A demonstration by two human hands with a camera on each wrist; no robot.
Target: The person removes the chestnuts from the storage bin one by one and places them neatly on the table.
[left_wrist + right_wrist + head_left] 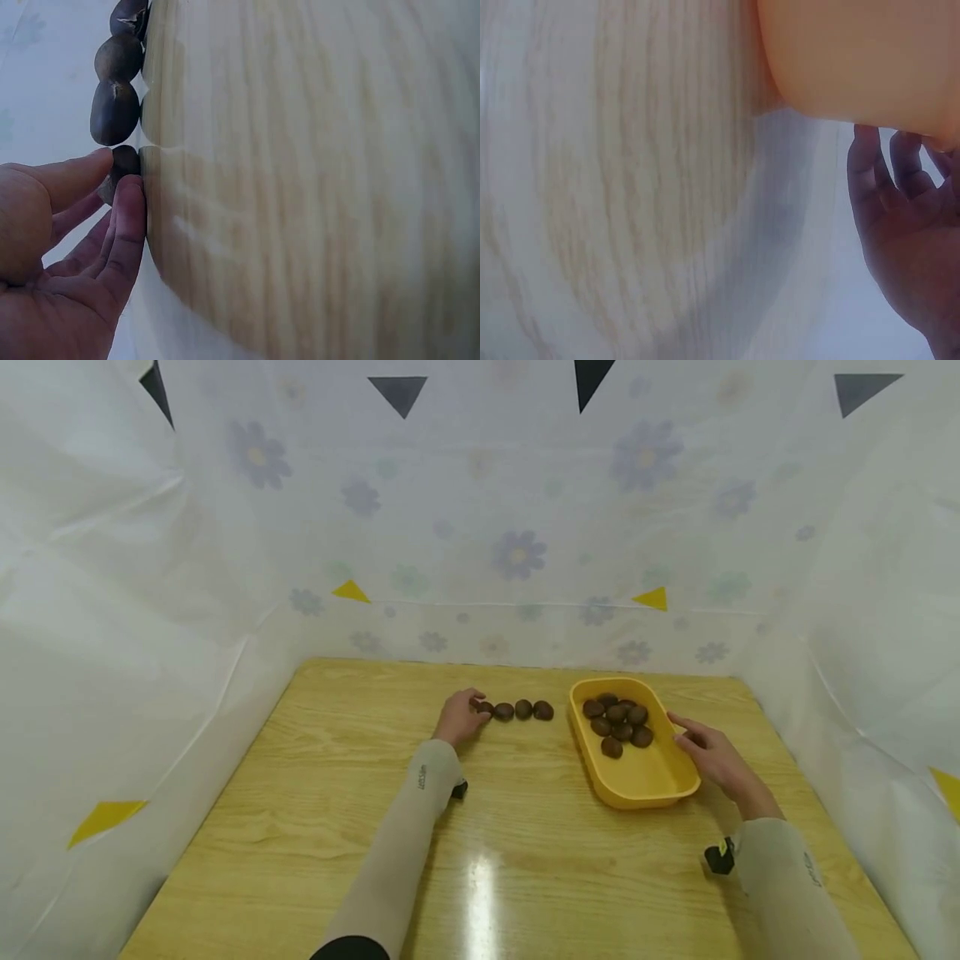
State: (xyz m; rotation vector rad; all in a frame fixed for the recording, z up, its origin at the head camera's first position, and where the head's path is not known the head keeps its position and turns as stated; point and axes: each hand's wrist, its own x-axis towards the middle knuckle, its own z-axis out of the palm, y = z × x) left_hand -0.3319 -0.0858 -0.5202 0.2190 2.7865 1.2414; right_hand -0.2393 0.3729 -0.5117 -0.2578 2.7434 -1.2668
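My left hand (pixel 461 717) pinches a chestnut (pixel 126 161) between thumb and fingers at the left end of a short row. The other chestnuts of that row (pixel 523 709) lie side by side on the table, dark brown and rounded. In the left wrist view a narrow gap parts the pinched chestnut from its neighbour (pixel 115 112). On the right stands a yellow tray (pixel 660 777) with several chestnuts (pixel 617 714) gathered toward its far end. My right hand (pixel 716 756) touches the tray's right outer side; its fingertips (pixel 866 139) meet the wall in the right wrist view.
The wooden table (pixel 300 827) runs to a white flowered sheet (pixel 465 527) at the back, with white sheeting on both sides. Yellow and dark triangles mark the sheets. A glare spot (pixel 480 902) shines near the front.
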